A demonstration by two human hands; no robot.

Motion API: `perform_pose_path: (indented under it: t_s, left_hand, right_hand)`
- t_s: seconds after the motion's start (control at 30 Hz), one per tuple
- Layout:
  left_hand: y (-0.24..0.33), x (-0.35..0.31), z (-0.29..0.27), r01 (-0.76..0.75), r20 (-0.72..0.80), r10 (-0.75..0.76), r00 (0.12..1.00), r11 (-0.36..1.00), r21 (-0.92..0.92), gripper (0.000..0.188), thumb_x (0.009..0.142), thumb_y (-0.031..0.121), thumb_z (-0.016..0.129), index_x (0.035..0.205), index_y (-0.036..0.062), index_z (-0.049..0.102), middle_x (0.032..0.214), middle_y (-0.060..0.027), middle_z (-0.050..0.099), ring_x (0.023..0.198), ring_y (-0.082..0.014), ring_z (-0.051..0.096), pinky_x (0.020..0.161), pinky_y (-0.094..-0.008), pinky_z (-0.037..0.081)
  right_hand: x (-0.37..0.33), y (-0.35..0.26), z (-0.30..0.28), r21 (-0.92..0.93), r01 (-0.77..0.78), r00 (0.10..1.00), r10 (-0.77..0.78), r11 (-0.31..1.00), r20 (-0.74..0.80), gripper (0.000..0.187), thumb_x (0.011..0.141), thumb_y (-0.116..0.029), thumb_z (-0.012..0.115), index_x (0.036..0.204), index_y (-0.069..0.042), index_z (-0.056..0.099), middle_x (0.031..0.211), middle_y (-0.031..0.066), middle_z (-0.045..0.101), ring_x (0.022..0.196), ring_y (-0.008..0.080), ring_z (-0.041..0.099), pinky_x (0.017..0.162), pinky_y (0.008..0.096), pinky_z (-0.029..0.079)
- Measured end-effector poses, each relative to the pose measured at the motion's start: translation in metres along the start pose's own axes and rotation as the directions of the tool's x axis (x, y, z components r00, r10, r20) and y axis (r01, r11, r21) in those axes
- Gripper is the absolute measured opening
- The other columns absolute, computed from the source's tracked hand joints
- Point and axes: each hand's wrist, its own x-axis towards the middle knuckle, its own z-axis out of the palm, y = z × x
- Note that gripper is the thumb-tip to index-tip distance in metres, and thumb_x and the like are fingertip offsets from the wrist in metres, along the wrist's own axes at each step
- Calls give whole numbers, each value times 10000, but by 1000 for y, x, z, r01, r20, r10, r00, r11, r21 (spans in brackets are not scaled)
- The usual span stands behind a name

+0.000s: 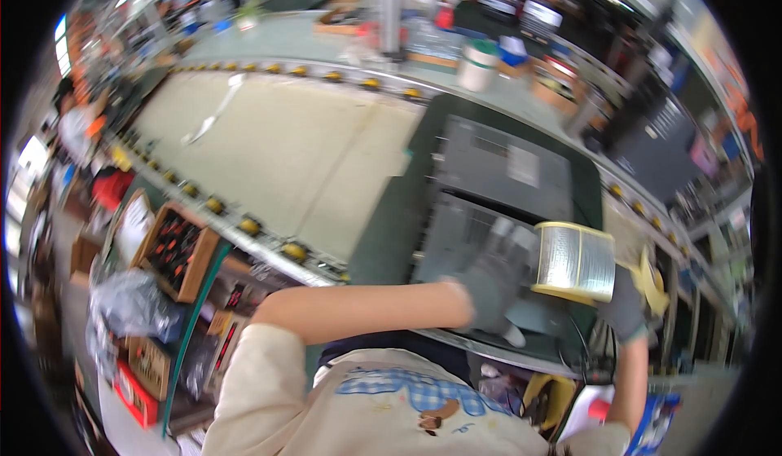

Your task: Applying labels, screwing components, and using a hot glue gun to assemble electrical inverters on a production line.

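The right hand (pixel 626 309), gloved, grips a roll of clear tape (pixel 575 262) at four o'clock, just above the dark grey unit (pixel 501 211) on the green pallet (pixel 391 228). The gloved left hand (pixel 489 293) presses flat on the unit, holding nothing. Taping looks underway; next comes pulling tape across steadily

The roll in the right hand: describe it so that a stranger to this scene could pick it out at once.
Start at the long conveyor belt and follow it to the dark grey metal unit on its green pallet in front of the person. At the unit's near right edge, the gloved right hand holds the roll. It is the only shiny, see-through cylinder there, with pale yellow rims.
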Motion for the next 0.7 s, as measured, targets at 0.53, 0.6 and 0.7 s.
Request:
perform_pose_path:
  t_s: [0.53,0.6,0.7]
  left_hand:
    - [-45,-101,-29,-289,-282,-87,956,-95,-952,725,865,591,469,1332,42,391,1169,-103,540,1061,-187,517,858,-361,447]
    - [-71,-114,1,-364,-256,-293,921,-413,-835,843,874,624,414,1451,71,143,1345,-97,402,1170,-192,460,971,-366,401]
    - [-97,-111,26,-429,-292,-316,903,-617,-660,823,858,641,421,1421,70,239,1356,-104,389,1207,-222,439,1016,-403,365]
  right_hand:
    - [170,-197,-7,-636,101,895,-349,765,-278,394,902,-194,505,1279,-84,469,1133,151,552,908,292,582,748,384,478]
    - [218,-236,32,-685,214,786,-539,696,-302,340,907,-211,477,1224,-87,480,1053,127,551,871,287,579,723,377,475]
    - [306,-258,82,-667,142,921,-345,731,-182,309,859,-136,494,1147,-26,517,1049,112,565,833,209,594,667,345,479]
